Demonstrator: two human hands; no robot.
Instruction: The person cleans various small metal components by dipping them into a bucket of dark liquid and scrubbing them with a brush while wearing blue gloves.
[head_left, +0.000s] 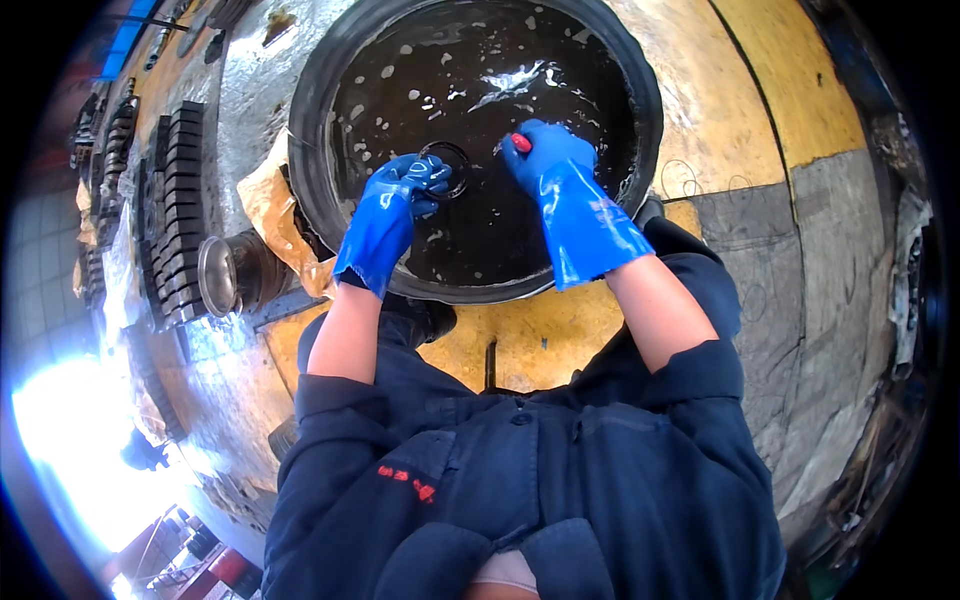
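A large round black tub holds dark liquid with foam flecks and bright glints on its surface. Over its left part, my left hand, in a long blue rubber glove, is closed on a thin dark ring. My right hand, gloved the same way, is to the right above the liquid. Its fingers are wrapped round a red-ended handle; the rest of that tool is hidden by the hand and the dark liquid, so its kind does not show.
Brown paper or cloth leans against the tub's left side, beside a hollow metal cylinder. Further left are rows of dark ribbed metal parts. Yellow flooring and grey matting surround the tub, close to my legs.
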